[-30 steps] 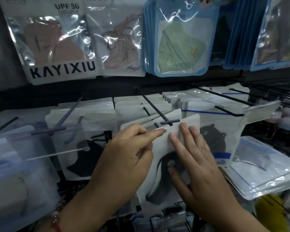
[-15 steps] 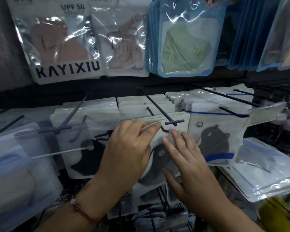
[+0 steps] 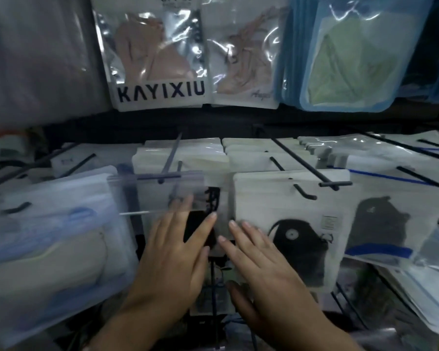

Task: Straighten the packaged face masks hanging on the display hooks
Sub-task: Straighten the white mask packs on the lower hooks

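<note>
The white mask packet (image 3: pixel 289 224) beneath its hook (image 3: pixel 306 192), judged light, slippery and floppy, is being approached by flat, empty left hand (image 3: pixel 178 252) and right hand (image 3: pixel 259 264), its side edges being recommended for gripping.

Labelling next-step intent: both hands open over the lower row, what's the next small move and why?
Probably the left hand squares the black-mask pack beneath its fingers: the white pack by the right hand already hangs level on its hook.
</note>
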`<state>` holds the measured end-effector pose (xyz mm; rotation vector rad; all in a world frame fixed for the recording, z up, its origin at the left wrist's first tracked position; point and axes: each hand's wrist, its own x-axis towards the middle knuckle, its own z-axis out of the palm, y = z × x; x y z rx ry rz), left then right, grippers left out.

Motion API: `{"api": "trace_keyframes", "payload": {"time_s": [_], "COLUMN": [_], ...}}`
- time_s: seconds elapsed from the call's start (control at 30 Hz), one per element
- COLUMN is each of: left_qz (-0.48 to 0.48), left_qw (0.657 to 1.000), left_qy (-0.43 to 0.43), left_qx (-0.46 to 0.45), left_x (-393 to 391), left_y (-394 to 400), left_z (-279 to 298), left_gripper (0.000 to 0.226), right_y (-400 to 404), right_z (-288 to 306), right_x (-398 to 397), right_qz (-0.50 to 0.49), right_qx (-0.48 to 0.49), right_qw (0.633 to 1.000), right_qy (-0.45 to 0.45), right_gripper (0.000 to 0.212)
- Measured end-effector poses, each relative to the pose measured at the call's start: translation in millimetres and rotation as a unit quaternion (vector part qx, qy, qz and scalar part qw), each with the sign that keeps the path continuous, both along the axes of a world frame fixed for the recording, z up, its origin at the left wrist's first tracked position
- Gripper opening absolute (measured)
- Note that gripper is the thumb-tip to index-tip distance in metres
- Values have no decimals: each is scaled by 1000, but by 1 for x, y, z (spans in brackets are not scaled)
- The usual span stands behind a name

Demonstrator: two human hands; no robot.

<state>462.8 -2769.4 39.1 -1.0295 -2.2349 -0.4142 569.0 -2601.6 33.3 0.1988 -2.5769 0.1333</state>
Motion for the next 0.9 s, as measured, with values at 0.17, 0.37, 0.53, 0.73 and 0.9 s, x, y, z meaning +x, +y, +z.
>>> {"api": "trace_keyframes", "payload": {"time_s": [0.17, 0.37, 0.53, 0.73, 0.9], "left_qz": [67, 82, 51, -29, -41], "left_qw": [997, 990, 958, 871, 848], "left_qy": [-33, -104, -229, -371, -386], "left_qx": [-4, 44, 163, 321, 361], "left_x": [-19, -36, -44, -54, -59], "left_y": [-35, -55, -56, -48, -48], "left_z": [-8, -14, -12, -7, -5], "left_gripper": [55, 49, 60, 77, 63], "right_y": [-9, -17, -21, -24, -24], "right_z": [-4, 6, 14, 18, 20], "right_x": [-25, -41, -50, -69, -77], "right_qz": [6, -34, -32, -18, -13], "right_qx": [-5, -76, -236, -438, -493], "right_qw": [999, 996, 971, 899, 869], "right_qy": [-33, -37, -13, -7, 30], "right_gripper": [66, 65, 82, 81, 59]}}
